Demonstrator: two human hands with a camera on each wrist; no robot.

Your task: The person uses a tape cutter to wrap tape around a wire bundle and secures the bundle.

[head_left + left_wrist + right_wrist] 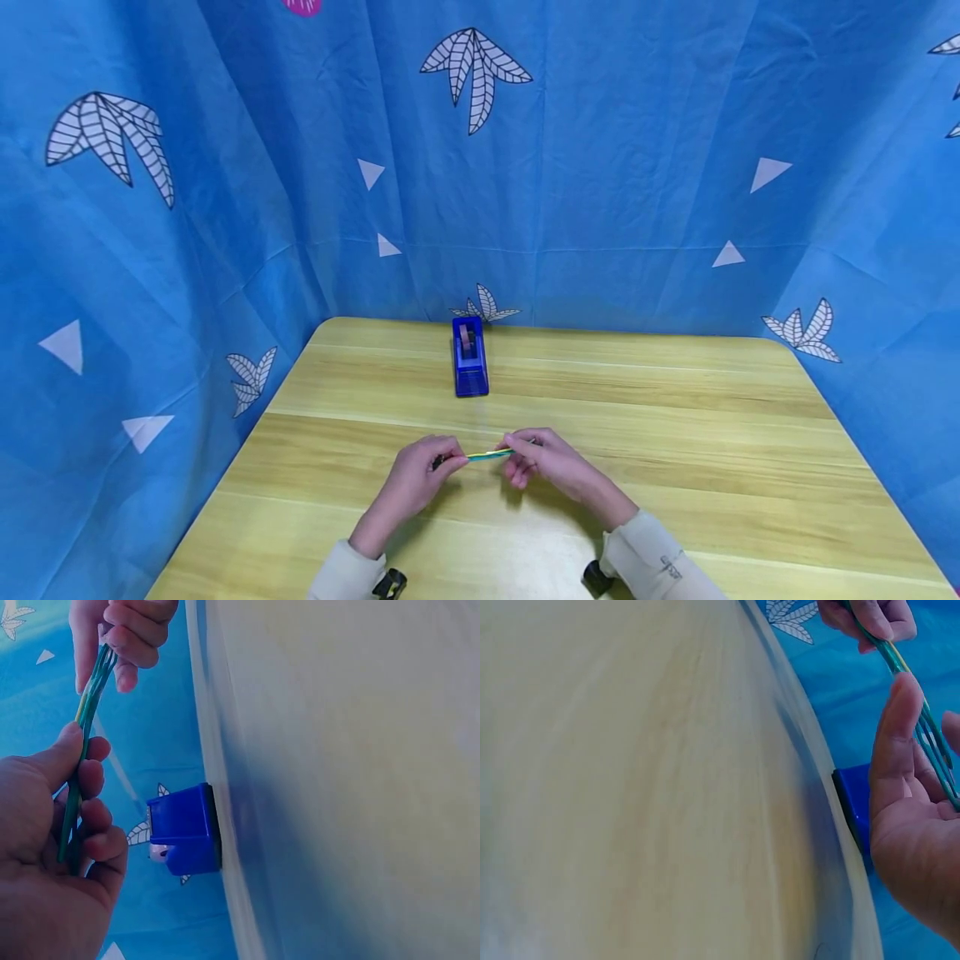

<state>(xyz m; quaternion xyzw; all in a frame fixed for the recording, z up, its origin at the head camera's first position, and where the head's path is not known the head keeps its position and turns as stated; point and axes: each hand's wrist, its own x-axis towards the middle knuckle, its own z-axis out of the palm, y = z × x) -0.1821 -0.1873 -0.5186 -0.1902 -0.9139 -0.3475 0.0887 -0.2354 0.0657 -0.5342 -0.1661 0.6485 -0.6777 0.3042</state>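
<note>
Between my hands runs a slim bundle of thin green strands with some yellow [487, 455], like wires. My left hand [423, 468] pinches it between thumb and fingers, and its near end lies across the palm in the left wrist view. The right hand [551, 465] holds the other end loosely, its thumb and fingers about the strands [931, 742]; a whitish patch shows among them there. Beyond the hands stands a blue tape dispenser [470, 358] with a roll in it. A pale narrow strip [120, 769] appears between the bundle and the dispenser; whether it is tape I cannot tell.
The hands are above a light wooden table [675, 450] with rounded far corners. A blue curtain [600, 167] with white leaf and triangle prints hangs behind it and at both sides. The dispenser stands near the table's far edge.
</note>
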